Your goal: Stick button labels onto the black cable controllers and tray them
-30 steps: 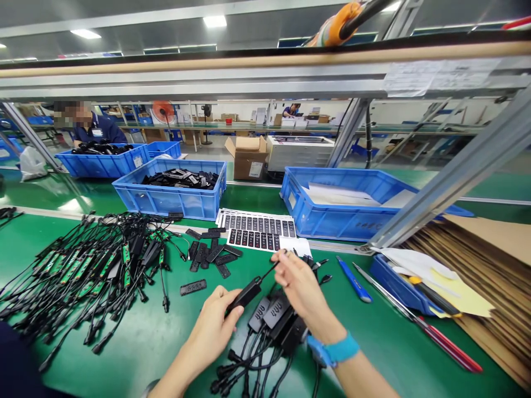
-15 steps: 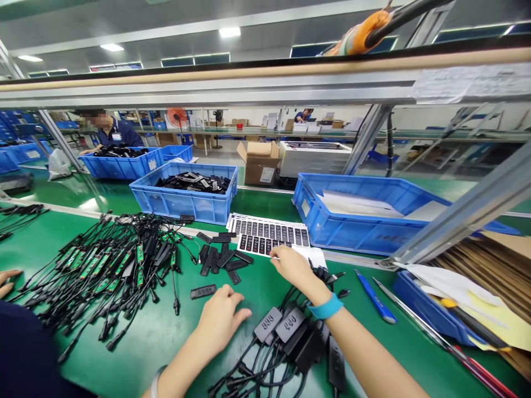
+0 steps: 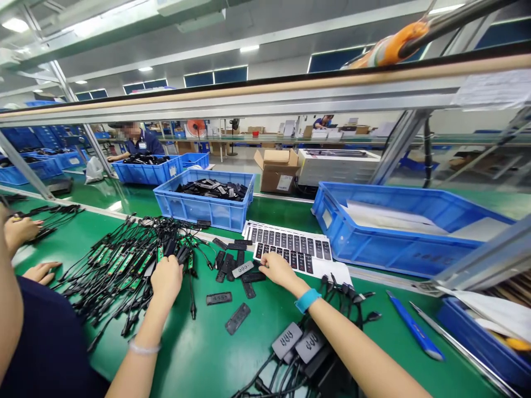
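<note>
My left hand (image 3: 166,277) reaches into a big pile of black cables with green circuit boards (image 3: 120,265), its fingers curled down over one cabled piece at the pile's right edge. My right hand (image 3: 276,268), with a blue wristband, rests by the lower left corner of the label sheets (image 3: 290,246). Its fingers are bent together, and what they pinch is hidden. Loose black plastic covers (image 3: 232,264) and one grey cover (image 3: 243,269) lie just left of it. Finished black adapters with cables (image 3: 298,345) lie under my right forearm.
Blue bins stand behind: one with black parts (image 3: 205,213), one with white sheets (image 3: 398,249). A blue knife (image 3: 415,326) and a small blue tray (image 3: 481,342) lie at the right. Another person's hands (image 3: 25,231) and dark sleeve (image 3: 45,342) are at the left.
My left hand has moved from the finished adapters leftward into the cable pile. My right hand slid from the label sheet toward the loose covers. The view has turned left.
</note>
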A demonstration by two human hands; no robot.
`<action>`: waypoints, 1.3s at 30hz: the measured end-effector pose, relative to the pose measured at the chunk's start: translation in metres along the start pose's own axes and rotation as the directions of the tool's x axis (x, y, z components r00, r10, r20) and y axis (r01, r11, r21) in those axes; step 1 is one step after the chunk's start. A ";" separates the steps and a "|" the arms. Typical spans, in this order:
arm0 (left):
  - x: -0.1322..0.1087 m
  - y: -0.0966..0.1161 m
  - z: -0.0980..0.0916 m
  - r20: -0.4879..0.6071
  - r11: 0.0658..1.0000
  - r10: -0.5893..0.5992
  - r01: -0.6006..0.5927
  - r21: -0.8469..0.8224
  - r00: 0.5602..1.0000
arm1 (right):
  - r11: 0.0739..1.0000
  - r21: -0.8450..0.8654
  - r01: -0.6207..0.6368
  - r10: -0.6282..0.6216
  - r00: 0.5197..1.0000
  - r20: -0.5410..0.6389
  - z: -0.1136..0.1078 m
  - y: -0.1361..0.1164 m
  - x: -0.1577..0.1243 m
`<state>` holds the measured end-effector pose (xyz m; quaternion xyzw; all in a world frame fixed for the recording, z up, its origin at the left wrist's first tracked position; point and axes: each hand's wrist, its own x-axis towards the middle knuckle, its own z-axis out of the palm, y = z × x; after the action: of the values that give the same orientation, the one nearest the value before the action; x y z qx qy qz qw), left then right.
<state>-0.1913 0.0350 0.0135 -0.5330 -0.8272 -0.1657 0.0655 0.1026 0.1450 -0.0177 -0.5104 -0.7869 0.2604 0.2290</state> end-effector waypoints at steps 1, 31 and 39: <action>-0.002 0.000 -0.002 -0.016 0.999 -0.006 0.005 -0.042 1.000 | 1.000 0.018 0.007 -0.007 1.000 -0.026 -0.005 -0.002 -0.004; -0.134 0.127 -0.018 0.448 0.081 0.597 0.506 -0.859 0.665 | 0.600 0.799 -0.035 0.123 0.991 -0.049 -0.031 -0.052 -0.138; -0.139 0.123 -0.020 0.285 0.433 0.625 -0.020 -0.901 0.727 | 0.604 0.796 -0.050 0.044 0.999 0.030 -0.025 -0.049 -0.138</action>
<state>-0.0227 -0.0451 0.0175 -0.6728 -0.4820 -0.3595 -0.4311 0.1365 0.0049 0.0199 -0.3752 -0.5761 0.5906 0.4224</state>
